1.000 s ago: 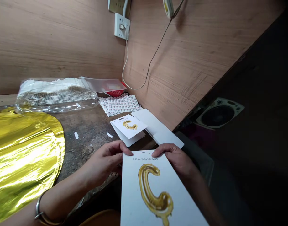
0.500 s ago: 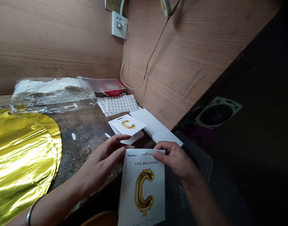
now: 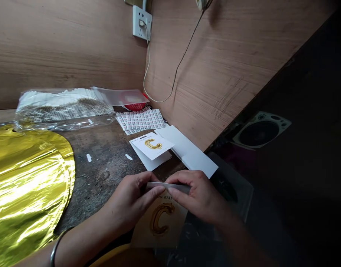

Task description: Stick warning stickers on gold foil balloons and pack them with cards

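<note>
Between both hands is a printed foil balloon card (image 3: 162, 219) with a gold letter C, its top edge tipped toward me. My left hand (image 3: 137, 194) pinches that edge on the left, thumb in front and fingers behind. On the right, my right hand (image 3: 191, 193) grips the same edge the same way, the thumbs nearly meeting. Just beyond the hands a second folded card (image 3: 153, 145) with a gold C stands partly open on the table (image 3: 103, 174). Behind it to the right lie blank white cards (image 3: 191, 150).
Gold foil balloons (image 3: 28, 185) cover the left of the table. Behind them lies a clear plastic bag of white items (image 3: 64, 107). Sticker sheets (image 3: 142, 120) and a red basket (image 3: 135, 105) sit near the corner. A cable (image 3: 176, 74) hangs from the wall socket (image 3: 142, 23).
The card's top has tipped toward me, so its face is now partly shaded and covered. My left hand has closed on its edge, and my right hand has shifted its hold.
</note>
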`<state>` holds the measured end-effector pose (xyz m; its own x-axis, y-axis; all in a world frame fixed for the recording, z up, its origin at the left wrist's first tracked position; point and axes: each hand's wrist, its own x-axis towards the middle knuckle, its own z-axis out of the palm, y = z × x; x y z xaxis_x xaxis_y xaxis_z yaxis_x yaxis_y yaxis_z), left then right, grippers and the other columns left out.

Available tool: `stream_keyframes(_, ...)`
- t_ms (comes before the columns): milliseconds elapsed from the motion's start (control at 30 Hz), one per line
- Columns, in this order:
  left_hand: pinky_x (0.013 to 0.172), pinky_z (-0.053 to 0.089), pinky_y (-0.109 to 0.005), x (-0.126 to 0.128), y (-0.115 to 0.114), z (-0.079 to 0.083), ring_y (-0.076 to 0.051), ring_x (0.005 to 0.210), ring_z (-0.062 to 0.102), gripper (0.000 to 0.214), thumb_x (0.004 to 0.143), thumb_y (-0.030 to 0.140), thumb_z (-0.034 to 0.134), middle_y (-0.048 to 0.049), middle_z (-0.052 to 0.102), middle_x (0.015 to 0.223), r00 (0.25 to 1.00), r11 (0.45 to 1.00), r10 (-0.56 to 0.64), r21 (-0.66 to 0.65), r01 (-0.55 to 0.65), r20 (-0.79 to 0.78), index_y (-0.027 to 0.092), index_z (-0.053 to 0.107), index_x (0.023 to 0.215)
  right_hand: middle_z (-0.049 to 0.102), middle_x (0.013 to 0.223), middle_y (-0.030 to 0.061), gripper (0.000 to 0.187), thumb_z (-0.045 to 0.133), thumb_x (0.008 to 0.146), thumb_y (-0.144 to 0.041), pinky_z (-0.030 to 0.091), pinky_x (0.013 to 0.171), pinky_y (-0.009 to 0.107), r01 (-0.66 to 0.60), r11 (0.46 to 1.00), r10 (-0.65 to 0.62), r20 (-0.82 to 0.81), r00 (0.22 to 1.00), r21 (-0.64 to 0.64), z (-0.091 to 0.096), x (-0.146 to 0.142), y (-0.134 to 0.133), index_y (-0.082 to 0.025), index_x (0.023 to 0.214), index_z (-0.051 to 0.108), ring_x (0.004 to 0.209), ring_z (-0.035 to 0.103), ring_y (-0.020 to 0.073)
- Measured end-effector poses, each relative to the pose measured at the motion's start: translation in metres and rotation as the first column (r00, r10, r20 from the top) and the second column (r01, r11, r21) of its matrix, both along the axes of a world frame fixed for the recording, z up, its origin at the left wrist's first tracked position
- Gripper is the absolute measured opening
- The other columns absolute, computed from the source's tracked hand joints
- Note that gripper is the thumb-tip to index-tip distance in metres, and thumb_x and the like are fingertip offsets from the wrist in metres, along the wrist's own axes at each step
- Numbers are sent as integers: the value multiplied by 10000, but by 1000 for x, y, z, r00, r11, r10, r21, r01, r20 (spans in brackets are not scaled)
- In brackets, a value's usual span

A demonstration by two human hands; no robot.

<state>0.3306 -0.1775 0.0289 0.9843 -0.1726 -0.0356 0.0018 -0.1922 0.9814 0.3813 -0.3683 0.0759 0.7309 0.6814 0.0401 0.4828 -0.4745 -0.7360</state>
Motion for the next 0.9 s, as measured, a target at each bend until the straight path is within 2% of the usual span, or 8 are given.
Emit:
stream_keyframes(133,564,418,-221,-5,-4,-11,-152,662,534,256,841,419,580,-11,610,729,995,995,-31,-99,22,-93,163,578,827,610,846,-5,116,552,787,-96,394,630,231,13,988,13,164,986,-155,2,-5,7,-201,813,594,737,560,130)
stream_keyframes(300,554,390,-223,-8,-5,-15,-149,655,494,250,850,405,559,2,561,692,999,1000,-16,-9,16,-52,165,566,781,583,863,11,145,495,782,-66,364,627,245,-11,948,104,275,956,-319,5,-7,9,-190,834,549,724,525,129)
stream_keyframes(367,557,388,-226,-9,-6,-14,-150,656,492,255,856,409,547,-3,565,696,997,999,-51,-4,51,-50,165,568,786,600,811,4,162,497,774,-63,375,640,243,-104,945,158,156,975,-309,7,0,7,-185,832,587,724,538,133)
stream_keyframes(433,550,382,-227,-11,-6,-12,-149,650,486,265,859,420,541,-4,559,695,995,997,-73,-3,73,-61,164,564,793,620,783,-1,167,515,778,-89,393,623,229,-226,946,204,-115,972,-234,8,11,3,-179,856,632,710,554,133)
stream_keyframes(500,539,371,-226,-13,-6,-10,-147,643,483,273,861,430,537,0,544,691,993,996,-85,-7,84,-78,165,554,800,632,783,0,151,561,809,-189,405,579,216,-302,948,229,-448,864,-98,6,24,-3,-167,926,653,669,559,126)
stream_keyframes(567,533,360,-224,-14,-5,-9,-142,639,480,277,871,435,523,7,527,688,991,995,-97,-16,96,-92,169,535,795,636,779,11,255,577,850,-346,419,567,218,-290,957,239,-659,713,33,1,36,-8,-144,983,662,639,558,119)
stream_keyframes(667,516,338,-218,-13,-4,-10,-128,617,451,278,871,426,520,26,477,662,990,994,-97,30,101,-105,176,500,753,663,823,42,388,593,859,-461,456,643,240,-231,960,268,-740,617,155,-12,47,-15,-118,1015,686,701,589,126)
stream_keyframes(900,505,322,-210,-9,-2,-13,-120,613,447,282,881,426,509,34,483,659,985,989,-120,75,130,-126,180,483,745,702,830,51,371,730,771,-400,475,667,233,-191,966,255,-767,589,175,-33,54,-21,-112,1003,722,690,614,113)
